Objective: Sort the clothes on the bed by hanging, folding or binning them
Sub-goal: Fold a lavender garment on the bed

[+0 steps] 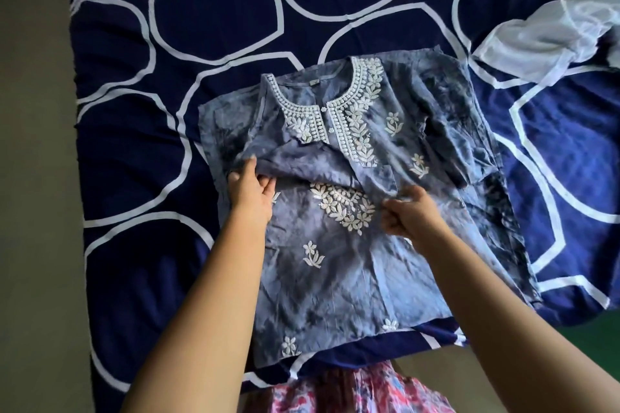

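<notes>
Folding is in hand: the blue-grey tie-dyed tunic with white floral embroidery (335, 278) lies flat on the navy, white-ringed bedsheet (208, 10). The left hand (250, 188) and right hand (409, 214), apart, each pinch a crosswise crease at the tunic's middle; next, probably carry it over evenly

Open bedsheet (214, 20) beyond tunic (335, 261); white cloth (543, 33) blocks far-right.

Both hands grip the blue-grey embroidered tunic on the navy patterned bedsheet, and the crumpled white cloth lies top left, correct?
No: the head view shows the crumpled white cloth at top right. The left hand and right hand do grip the blue-grey embroidered tunic on the navy patterned bedsheet.
</notes>
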Tool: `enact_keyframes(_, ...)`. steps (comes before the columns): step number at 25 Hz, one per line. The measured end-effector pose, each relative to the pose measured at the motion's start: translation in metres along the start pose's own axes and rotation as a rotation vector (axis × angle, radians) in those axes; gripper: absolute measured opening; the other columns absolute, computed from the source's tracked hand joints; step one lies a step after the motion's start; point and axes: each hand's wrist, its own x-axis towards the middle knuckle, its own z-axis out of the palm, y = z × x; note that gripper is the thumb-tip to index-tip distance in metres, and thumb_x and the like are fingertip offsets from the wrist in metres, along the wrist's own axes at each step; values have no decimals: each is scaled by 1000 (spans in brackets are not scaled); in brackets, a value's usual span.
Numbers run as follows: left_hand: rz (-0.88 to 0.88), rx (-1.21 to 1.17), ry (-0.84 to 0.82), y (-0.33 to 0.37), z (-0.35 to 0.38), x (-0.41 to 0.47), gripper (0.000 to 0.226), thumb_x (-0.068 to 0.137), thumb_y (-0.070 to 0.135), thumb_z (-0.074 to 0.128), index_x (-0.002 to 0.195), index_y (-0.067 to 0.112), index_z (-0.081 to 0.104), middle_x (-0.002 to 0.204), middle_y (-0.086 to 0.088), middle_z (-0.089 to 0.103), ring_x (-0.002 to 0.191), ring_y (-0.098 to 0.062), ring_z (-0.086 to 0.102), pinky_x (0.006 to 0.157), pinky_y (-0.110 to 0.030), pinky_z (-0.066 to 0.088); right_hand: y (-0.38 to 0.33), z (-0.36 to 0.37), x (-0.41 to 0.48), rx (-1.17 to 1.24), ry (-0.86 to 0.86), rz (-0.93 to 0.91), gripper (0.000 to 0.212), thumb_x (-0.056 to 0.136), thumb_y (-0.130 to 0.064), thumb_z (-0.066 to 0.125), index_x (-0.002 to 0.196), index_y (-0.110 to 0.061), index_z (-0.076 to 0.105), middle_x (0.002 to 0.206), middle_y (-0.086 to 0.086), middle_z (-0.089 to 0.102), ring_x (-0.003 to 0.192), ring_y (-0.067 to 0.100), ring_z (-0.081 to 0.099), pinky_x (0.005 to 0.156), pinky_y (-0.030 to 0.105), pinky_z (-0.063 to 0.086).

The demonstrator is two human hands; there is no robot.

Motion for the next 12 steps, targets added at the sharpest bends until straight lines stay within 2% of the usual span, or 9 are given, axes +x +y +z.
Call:
enact_keyframes(1,-8,-5,-3,0,-1,0,7,96,15,55,102,14,50,95,-5,61,85,-18,61,92,-34,50,4,1,-3,-278,128,-112,26,91,-21,63,109,-13,47,88,13,61,60,20,60,54,30,50)
enact_keyframes(2,-25,-15,-4,-1,-1,-1,5,96,15,55,99,16,51,96,-4,61,86,-17,61,93,-35,50,8,1,-5,-588,227,-273,45,86,-37,68,119,-15,47,103,10,57,80,22,58,69,33,49)
enact_keyframes(4,-62,-33,-16,-3,-4,1,9,96,17,55,104,18,51,100,-2,61,90,-17,60,97,-36,48,18,1,-8,-1066,243,-569,73,74,-58,70,133,-25,42,127,4,45,111,26,45,93,39,40)
enact_keyframes(5,-69,-34,-24,-5,-7,4,14,96,19,55,109,18,51,101,-1,61,91,-16,60,96,-36,48,20,1,-8,-1171,220,-638,75,73,-60,69,135,-28,42,132,2,43,117,28,41,97,40,37)
enact_keyframes(7,-67,-29,-55,-6,-10,8,21,95,19,56,116,17,50,103,-1,62,91,-16,60,84,-33,51,17,2,1,-1145,261,-645,58,81,-52,65,131,-26,51,129,3,50,114,30,43,93,40,38)
enact_keyframes(9,-65,-49,-71,-6,-11,10,25,94,19,58,118,15,50,100,-3,63,85,-15,60,69,-30,55,10,5,8,-1049,325,-673,32,88,-38,60,112,-19,67,113,7,62,101,31,49,83,36,38)
enact_keyframes(11,-56,-77,-58,-6,-11,11,28,93,19,60,118,14,50,97,-4,62,80,-15,57,57,-24,55,-5,5,6,-777,279,-672,22,87,-24,54,86,-10,71,89,7,66,83,27,55,72,31,38)
enact_keyframes(12,-50,-75,-47,-5,-10,10,27,92,19,60,117,14,50,96,-5,61,78,-15,56,53,-21,53,-15,6,-1,-494,176,-553,21,87,-17,51,76,-8,66,76,5,63,70,22,55,65,28,39)
